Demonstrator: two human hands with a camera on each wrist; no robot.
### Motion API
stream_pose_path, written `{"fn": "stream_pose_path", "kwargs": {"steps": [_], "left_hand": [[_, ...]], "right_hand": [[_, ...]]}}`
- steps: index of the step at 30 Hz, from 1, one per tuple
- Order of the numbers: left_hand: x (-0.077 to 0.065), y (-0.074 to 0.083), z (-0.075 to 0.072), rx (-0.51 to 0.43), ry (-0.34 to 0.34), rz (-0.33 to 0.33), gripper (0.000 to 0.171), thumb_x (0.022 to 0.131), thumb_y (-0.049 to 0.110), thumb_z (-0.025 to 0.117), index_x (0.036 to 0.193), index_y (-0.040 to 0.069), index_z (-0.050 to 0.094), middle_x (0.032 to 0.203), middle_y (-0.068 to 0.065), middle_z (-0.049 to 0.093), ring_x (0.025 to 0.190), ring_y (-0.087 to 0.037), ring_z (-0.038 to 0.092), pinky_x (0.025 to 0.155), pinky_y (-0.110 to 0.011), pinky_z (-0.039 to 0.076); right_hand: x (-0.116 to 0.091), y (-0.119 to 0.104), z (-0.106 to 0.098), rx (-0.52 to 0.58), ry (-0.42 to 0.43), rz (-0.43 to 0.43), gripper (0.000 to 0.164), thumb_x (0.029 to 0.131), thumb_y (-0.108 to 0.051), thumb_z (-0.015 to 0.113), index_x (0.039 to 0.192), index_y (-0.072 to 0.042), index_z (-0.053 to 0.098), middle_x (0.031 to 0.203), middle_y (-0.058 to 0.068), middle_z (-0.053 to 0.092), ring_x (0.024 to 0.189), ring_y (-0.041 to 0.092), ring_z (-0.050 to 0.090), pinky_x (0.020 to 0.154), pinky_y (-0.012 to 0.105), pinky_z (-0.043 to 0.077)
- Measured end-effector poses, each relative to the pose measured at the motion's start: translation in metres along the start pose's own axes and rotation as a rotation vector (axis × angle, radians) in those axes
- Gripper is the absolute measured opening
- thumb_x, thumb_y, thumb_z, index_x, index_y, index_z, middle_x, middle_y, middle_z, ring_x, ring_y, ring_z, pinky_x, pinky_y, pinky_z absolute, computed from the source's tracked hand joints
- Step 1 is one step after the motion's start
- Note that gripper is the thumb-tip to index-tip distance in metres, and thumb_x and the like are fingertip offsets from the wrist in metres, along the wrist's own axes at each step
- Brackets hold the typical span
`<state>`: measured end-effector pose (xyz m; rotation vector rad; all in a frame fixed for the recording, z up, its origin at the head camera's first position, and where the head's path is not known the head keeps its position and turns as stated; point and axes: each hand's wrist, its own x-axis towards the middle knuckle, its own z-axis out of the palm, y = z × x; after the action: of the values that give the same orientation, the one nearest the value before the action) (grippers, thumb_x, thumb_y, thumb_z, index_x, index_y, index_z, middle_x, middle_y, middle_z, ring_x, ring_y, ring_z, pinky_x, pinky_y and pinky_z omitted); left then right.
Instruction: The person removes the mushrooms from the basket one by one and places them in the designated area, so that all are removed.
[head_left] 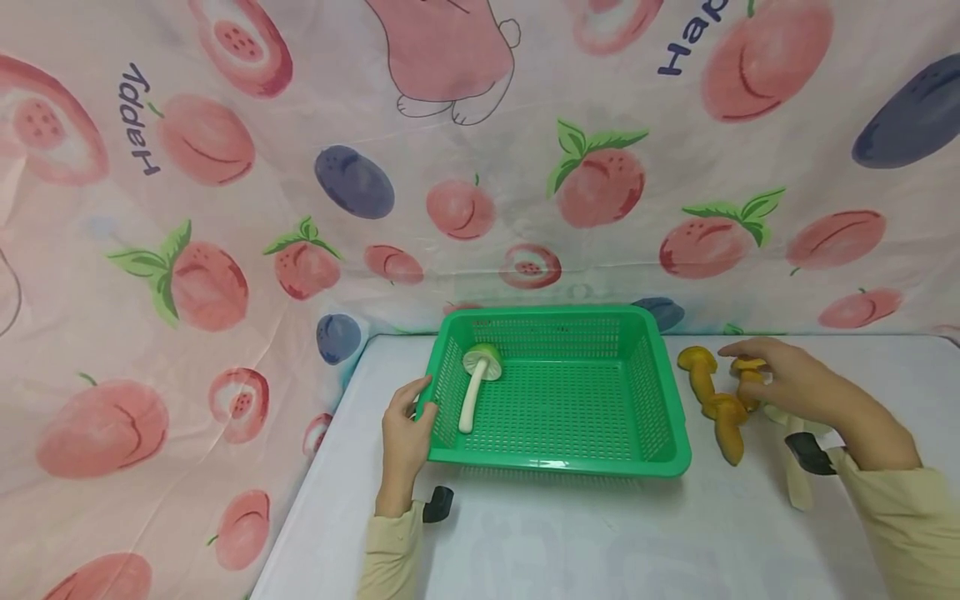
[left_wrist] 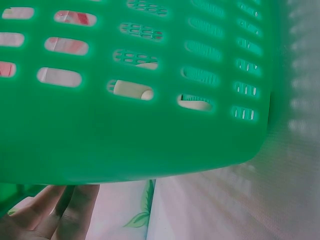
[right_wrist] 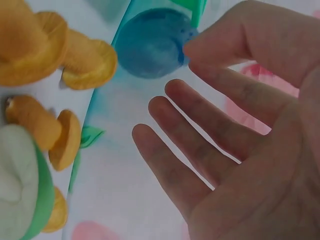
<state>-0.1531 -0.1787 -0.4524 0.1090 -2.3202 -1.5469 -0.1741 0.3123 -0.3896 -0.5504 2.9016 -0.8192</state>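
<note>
My left hand [head_left: 407, 433] holds the left rim of a green plastic basket [head_left: 558, 465], with the thumb at the rim's edge. In the left wrist view the fingers [left_wrist: 75, 215] pass behind the rim, so their tips are hidden. Inside the basket, along its left wall, lies a toy mushroom with a green cap and white stem [head_left: 472, 400]. My right hand [head_left: 795, 379] hovers over yellow toy mushrooms [head_left: 727, 425], its fingers spread and holding nothing. Under the right wrist lies a pale-stemmed mushroom [head_left: 798, 479]; the right wrist view shows its green cap [right_wrist: 44, 195].
A white table [head_left: 555, 542] carries everything. Behind it and to the left hangs a fruit-print cloth [head_left: 292, 167]. The yellow mushrooms lie close together to the right of the basket, one partly behind the right hand.
</note>
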Motion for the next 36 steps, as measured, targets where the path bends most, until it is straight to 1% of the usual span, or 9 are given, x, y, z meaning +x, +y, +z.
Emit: {"fn": "stream_pose_path", "kwargs": {"steps": [5, 13, 15, 16, 23, 27, 30, 33, 36], "left_hand": [[0.000, -0.002, 0.000, -0.002, 0.003, -0.002, 0.041, 0.092, 0.000, 0.055, 0.131, 0.010, 0.065, 0.136, -0.010, 0.058, 0.104, -0.030, 0.062, 0.090, -0.047, 0.050], [-0.001, -0.002, 0.000, -0.011, -0.002, -0.006, 0.041, 0.093, 0.000, 0.056, 0.131, 0.010, 0.065, 0.136, -0.009, 0.058, 0.101, -0.029, 0.063, 0.087, -0.045, 0.050], [-0.001, -0.002, 0.001, -0.014, -0.002, -0.003, 0.040, 0.093, 0.001, 0.056, 0.131, 0.010, 0.065, 0.136, -0.009, 0.058, 0.102, -0.028, 0.062, 0.088, -0.045, 0.049], [-0.002, 0.002, 0.001, -0.013, -0.001, -0.010, 0.040, 0.093, 0.000, 0.056, 0.132, 0.009, 0.065, 0.136, -0.010, 0.058, 0.103, -0.030, 0.062, 0.089, -0.046, 0.049], [-0.002, 0.001, 0.002, 0.003, 0.003, -0.024, 0.041, 0.093, -0.001, 0.056, 0.132, 0.007, 0.064, 0.137, -0.012, 0.057, 0.106, -0.032, 0.062, 0.091, -0.047, 0.048], [-0.007, 0.020, 0.001, 0.001, 0.004, -0.025, 0.041, 0.092, -0.006, 0.054, 0.132, -0.001, 0.062, 0.137, -0.018, 0.056, 0.105, -0.036, 0.061, 0.089, -0.049, 0.049], [-0.010, 0.033, -0.002, 0.006, -0.001, -0.017, 0.040, 0.092, -0.006, 0.053, 0.132, -0.004, 0.061, 0.136, -0.020, 0.056, 0.102, -0.036, 0.062, 0.088, -0.048, 0.049], [-0.011, 0.037, -0.002, 0.010, -0.002, -0.023, 0.040, 0.092, -0.006, 0.053, 0.131, -0.004, 0.062, 0.136, -0.019, 0.056, 0.101, -0.036, 0.062, 0.088, -0.047, 0.049], [-0.010, 0.035, -0.002, 0.008, -0.001, -0.030, 0.040, 0.092, -0.006, 0.054, 0.131, -0.003, 0.062, 0.136, -0.019, 0.056, 0.101, -0.037, 0.062, 0.089, -0.048, 0.048]], "right_hand": [[0.005, -0.010, 0.005, 0.017, 0.017, -0.049, 0.047, 0.087, -0.006, 0.069, 0.129, 0.011, 0.056, 0.125, 0.030, 0.059, 0.108, 0.045, 0.059, 0.086, 0.059, 0.051], [0.015, -0.027, 0.013, 0.031, 0.019, -0.071, 0.039, 0.090, -0.005, 0.062, 0.127, 0.006, 0.061, 0.122, 0.021, 0.064, 0.109, 0.039, 0.059, 0.090, 0.058, 0.050], [0.018, -0.031, 0.014, 0.037, 0.009, -0.058, 0.039, 0.091, -0.006, 0.062, 0.128, 0.007, 0.060, 0.124, 0.022, 0.063, 0.110, 0.041, 0.059, 0.091, 0.058, 0.050], [0.019, -0.033, 0.014, 0.040, 0.006, -0.056, 0.040, 0.091, -0.007, 0.062, 0.128, 0.008, 0.059, 0.124, 0.023, 0.063, 0.111, 0.042, 0.059, 0.091, 0.058, 0.050], [0.028, -0.047, 0.018, 0.085, 0.001, -0.073, 0.045, 0.094, -0.009, 0.064, 0.132, 0.013, 0.054, 0.125, 0.030, 0.060, 0.111, 0.045, 0.060, 0.089, 0.056, 0.052], [0.034, -0.056, 0.021, 0.106, -0.015, -0.081, 0.044, 0.095, -0.009, 0.064, 0.131, 0.014, 0.053, 0.125, 0.031, 0.060, 0.111, 0.047, 0.060, 0.090, 0.056, 0.051], [0.039, -0.061, 0.022, 0.101, -0.022, -0.084, 0.043, 0.095, -0.010, 0.063, 0.130, 0.014, 0.054, 0.124, 0.030, 0.060, 0.110, 0.045, 0.061, 0.090, 0.057, 0.051], [0.042, -0.066, 0.024, 0.100, -0.023, -0.097, 0.042, 0.095, -0.008, 0.062, 0.130, 0.014, 0.054, 0.124, 0.030, 0.060, 0.110, 0.044, 0.061, 0.090, 0.057, 0.051], [0.044, -0.071, 0.025, 0.117, -0.024, -0.105, 0.041, 0.096, -0.007, 0.061, 0.131, 0.013, 0.054, 0.126, 0.030, 0.060, 0.110, 0.042, 0.061, 0.091, 0.055, 0.051]]}}
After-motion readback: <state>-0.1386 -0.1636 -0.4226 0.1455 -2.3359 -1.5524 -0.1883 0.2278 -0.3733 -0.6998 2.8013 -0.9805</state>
